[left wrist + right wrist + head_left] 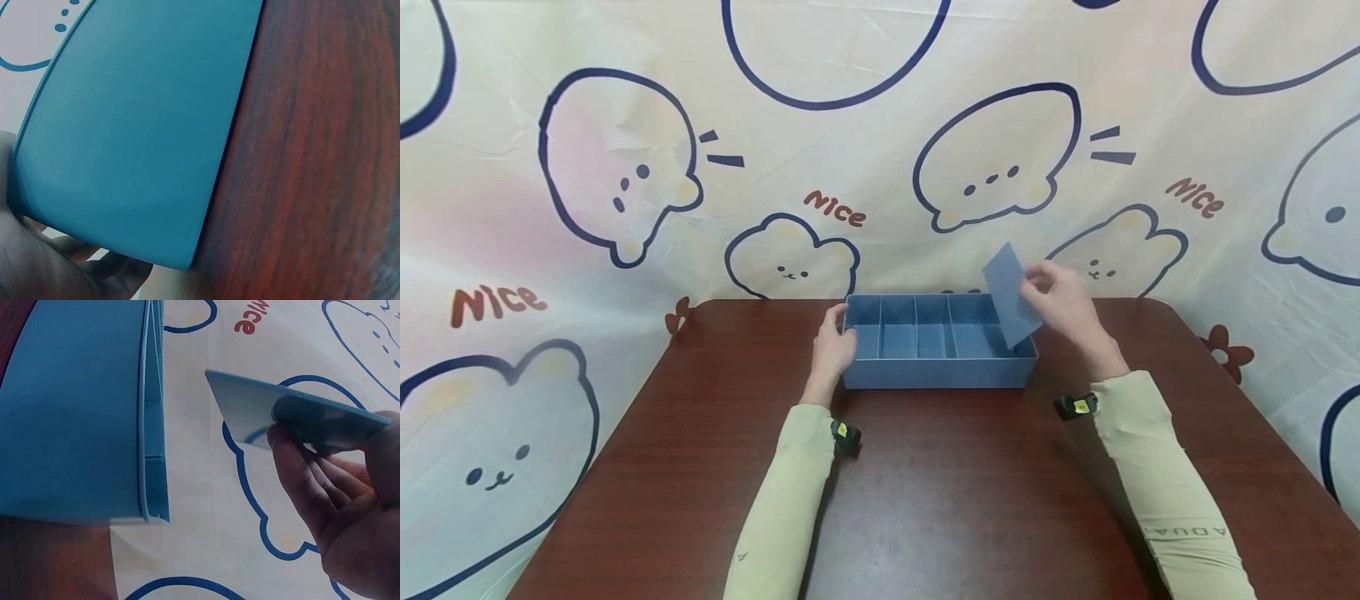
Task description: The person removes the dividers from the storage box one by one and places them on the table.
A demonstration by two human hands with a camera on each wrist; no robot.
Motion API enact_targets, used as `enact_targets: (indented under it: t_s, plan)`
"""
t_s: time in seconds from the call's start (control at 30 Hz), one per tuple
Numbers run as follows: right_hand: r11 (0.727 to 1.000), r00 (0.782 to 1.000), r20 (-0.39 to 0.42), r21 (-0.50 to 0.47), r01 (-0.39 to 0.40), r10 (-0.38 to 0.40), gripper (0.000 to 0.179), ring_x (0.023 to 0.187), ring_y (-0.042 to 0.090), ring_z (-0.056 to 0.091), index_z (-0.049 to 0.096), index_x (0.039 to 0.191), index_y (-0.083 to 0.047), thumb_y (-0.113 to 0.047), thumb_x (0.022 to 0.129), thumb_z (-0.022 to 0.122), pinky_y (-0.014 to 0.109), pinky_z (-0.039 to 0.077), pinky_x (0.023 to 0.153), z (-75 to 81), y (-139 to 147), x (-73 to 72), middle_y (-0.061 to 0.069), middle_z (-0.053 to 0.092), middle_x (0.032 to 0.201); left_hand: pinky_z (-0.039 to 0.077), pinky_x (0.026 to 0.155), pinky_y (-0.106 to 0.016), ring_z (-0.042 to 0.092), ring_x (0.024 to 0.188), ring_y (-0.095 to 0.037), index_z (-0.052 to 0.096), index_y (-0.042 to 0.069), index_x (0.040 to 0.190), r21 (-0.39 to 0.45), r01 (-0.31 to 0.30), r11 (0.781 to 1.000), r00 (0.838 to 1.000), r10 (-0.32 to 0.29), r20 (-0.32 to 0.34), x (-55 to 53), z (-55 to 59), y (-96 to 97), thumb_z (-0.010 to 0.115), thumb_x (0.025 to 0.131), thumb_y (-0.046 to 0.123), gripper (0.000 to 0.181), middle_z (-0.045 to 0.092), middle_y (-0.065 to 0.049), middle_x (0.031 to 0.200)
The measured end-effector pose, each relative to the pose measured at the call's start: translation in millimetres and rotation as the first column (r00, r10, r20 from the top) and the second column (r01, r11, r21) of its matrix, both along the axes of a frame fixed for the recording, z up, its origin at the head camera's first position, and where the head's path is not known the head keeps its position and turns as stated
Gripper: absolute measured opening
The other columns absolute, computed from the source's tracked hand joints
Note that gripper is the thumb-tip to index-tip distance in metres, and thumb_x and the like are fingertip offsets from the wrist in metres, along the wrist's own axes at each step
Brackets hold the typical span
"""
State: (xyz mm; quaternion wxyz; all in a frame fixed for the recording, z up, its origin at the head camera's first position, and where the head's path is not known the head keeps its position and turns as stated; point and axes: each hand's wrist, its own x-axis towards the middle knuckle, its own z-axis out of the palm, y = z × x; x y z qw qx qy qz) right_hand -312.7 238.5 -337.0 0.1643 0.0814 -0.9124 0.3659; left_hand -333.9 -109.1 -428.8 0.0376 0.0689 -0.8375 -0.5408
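A blue, open-topped box stands on the table, split by upright dividers into several compartments. My left hand grips its left end; in the left wrist view the thumb lies at the rim and the fingers curl along the end wall. Above the box's right part, my right hand pinches a thin blue divider panel by its edge. The panel is tilted, one corner pointing down over the wide right compartment. In the right wrist view the panel shows apart from the box rim, between thumb and fingers.
The dark brown wooden table extends in front of the box and to both sides. Close behind the box hangs a pale cloth printed with cartoon bears, which also runs along both sides. Each wrist carries a small black camera.
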Motion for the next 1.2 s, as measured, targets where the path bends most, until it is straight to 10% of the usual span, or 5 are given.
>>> enact_targets:
  t_s: [1.2]
  plan:
    - [0.981, 0.995, 0.091, 0.188, -0.05, 0.033, 0.037, 0.11, 0.047, 0.062, 0.056, 0.125, -0.004, -0.029, 0.098, 0.05, 0.063, 0.05, 0.09, 23.2, 30, 8.8, 0.028, 0.062, 0.125, 0.034, 0.112, -0.059, 0.04, 0.141, -0.033, 0.037, 0.025, 0.147, -0.008, -0.015, 1.0, 1.0, 0.015, -0.007, -1.0, -1.9, 1.9, 0.045, 0.098, 0.016, 0.051, 0.041, -0.009, 0.154]
